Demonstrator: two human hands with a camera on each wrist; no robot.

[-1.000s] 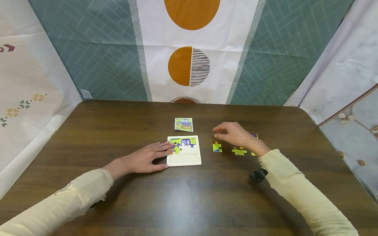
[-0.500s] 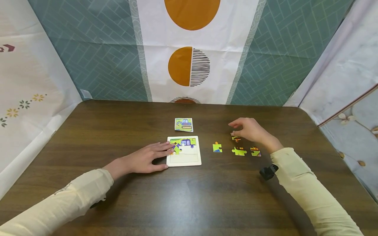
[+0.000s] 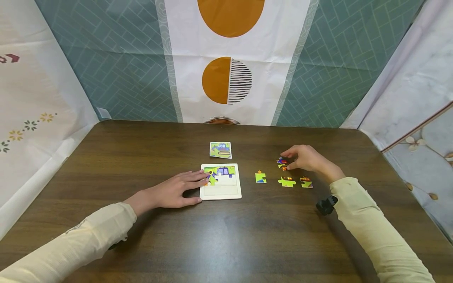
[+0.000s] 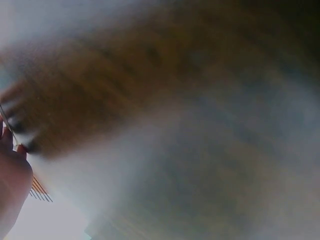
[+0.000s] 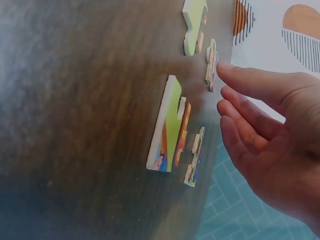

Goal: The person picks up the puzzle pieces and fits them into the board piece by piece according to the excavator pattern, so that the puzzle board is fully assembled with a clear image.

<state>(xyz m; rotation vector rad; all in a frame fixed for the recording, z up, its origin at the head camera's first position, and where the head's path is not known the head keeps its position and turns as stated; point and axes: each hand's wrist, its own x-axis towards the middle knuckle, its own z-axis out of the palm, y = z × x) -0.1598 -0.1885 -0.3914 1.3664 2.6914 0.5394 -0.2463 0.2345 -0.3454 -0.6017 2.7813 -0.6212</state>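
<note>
Near the middle of the desk (image 3: 219, 251), toward its far edge, a white puzzle tray (image 3: 221, 192) lies flat, and the person's left hand (image 3: 174, 190) rests on it from the left, palm down, fingers straight and slightly apart, their tips over the tray's left side; the thumb points to its near left corner. Along the tray's far side sit fitted pieces (image 3: 223, 170) in green and purple, with pale base showing on the near side. A picture card (image 3: 220, 150) of a digger lies between the tray and the desk's far edge, apart from both. Over on the desk's right half, the right hand (image 3: 307, 158) is at a purple and orange piece (image 3: 282, 162), thumb and forefinger apart on either side of it; I can't tell whether either touches it. That piece lies on the desk. Toward the near edge from there are three loose ones in a row: a green piece with a blue corner (image 3: 260, 178) closest to the tray, a wider green piece (image 3: 287, 182), and a green and orange piece (image 3: 306, 182) closest to the desk's right edge. The right wrist view shows one more dark piece (image 5: 194, 159) lying beside the green and orange one. The left wrist view is mostly blur.
</note>
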